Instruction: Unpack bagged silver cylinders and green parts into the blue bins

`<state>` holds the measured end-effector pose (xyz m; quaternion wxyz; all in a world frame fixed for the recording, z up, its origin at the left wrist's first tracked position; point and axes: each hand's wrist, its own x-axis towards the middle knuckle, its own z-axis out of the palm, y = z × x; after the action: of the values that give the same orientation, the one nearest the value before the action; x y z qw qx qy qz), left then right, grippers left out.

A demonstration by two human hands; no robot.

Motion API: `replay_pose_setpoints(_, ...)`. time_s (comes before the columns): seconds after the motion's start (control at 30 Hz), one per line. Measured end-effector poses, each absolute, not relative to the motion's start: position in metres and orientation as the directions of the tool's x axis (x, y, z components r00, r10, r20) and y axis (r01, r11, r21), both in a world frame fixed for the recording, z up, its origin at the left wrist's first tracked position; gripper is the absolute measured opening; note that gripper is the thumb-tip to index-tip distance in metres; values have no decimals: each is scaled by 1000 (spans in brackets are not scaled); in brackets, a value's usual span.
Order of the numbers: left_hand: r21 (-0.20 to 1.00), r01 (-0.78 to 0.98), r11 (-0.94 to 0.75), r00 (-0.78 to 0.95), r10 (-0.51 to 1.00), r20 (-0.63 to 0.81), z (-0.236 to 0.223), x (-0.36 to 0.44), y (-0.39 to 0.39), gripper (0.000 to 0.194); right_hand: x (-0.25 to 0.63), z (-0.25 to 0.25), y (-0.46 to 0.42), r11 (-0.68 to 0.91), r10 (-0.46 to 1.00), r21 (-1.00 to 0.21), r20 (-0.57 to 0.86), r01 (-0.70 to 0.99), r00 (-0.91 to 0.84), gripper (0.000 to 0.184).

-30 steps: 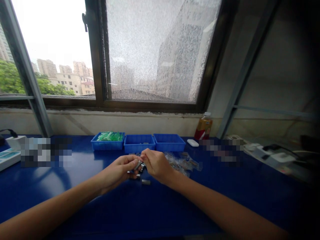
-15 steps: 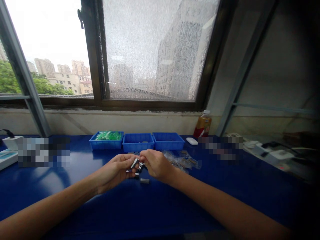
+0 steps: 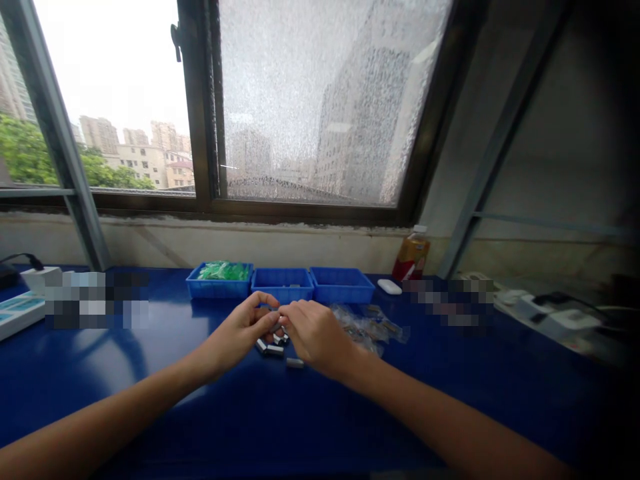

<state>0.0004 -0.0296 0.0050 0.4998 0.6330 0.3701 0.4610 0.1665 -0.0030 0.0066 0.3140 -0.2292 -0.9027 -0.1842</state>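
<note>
My left hand (image 3: 245, 328) pinches a small silvery piece (image 3: 277, 325) between thumb and fingers; its exact kind is too small to make out. Fingertips of my right hand (image 3: 320, 337) are closed together against the same piece, and what they grip is hidden. Just below both hands, several short silvery metal blocks (image 3: 275, 350) lie on the blue tabletop (image 3: 280, 420). One more block (image 3: 295, 363) rests apart under my right hand. Behind that hand spreads a pile of clear plastic bags (image 3: 373, 328) with small pieces inside.
Three blue bins stand along the back: the left bin (image 3: 213, 289) holds green-and-white packets, the middle bin (image 3: 283, 293) a few small pieces, then the right bin (image 3: 345, 292). A white case (image 3: 389, 287) and a drink bottle (image 3: 411, 257) are right of them. Power strips lie at both sides.
My left fingers have turned the silvery piece and closed around it, so less of it shows. My right hand has flattened its fingers over it. The view has shifted slightly.
</note>
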Motion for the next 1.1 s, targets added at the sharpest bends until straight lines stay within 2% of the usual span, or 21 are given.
replay_pose_setpoints(0.13,964,61,-259,291,928,231,4,2,-32,30,165,1,-1,775,361,224,610,591,-705,24)
replay_pose_setpoints(0.2,934,136,-332,311,909,278,5,1,-34,25,166,2,-1,746,417,206,596,633,-686,22)
replay_pose_setpoints(0.27,840,277,-467,328,867,374,4,0,-36,21,167,4,-2,718,467,181,590,672,-659,22)
replay_pose_setpoints(0.33,685,435,-584,327,812,484,3,0,-38,17,168,6,-3,711,493,156,584,685,-645,24)
replay_pose_setpoints(0.43,504,584,-636,310,749,585,2,-1,-41,12,168,10,-6,733,505,108,575,672,-644,23)
replay_pose_setpoints(0.53,432,636,-640,295,718,630,1,-2,-40,12,168,11,-9,741,524,70,563,668,-639,20)
replay_pose_setpoints(0.73,469,647,-601,259,752,606,2,-7,-33,15,168,10,-9,756,535,69,507,651,-676,18)
replay_pose_setpoints(0.87,538,608,-584,243,782,574,6,-9,-31,17,169,10,-10,772,493,92,539,629,-683,27)
replay_pose_setpoints(0.97,583,539,-608,290,783,550,8,-9,-30,17,170,14,-11,751,483,134,557,647,-676,19)
replay_pose_setpoints(1.03,559,554,-617,337,780,527,9,-10,-30,17,171,17,-11,735,487,165,546,658,-681,14)
replay_pose_setpoints(1.1,478,622,-620,369,771,519,9,-12,-30,17,172,19,-11,732,494,184,519,656,-697,13)
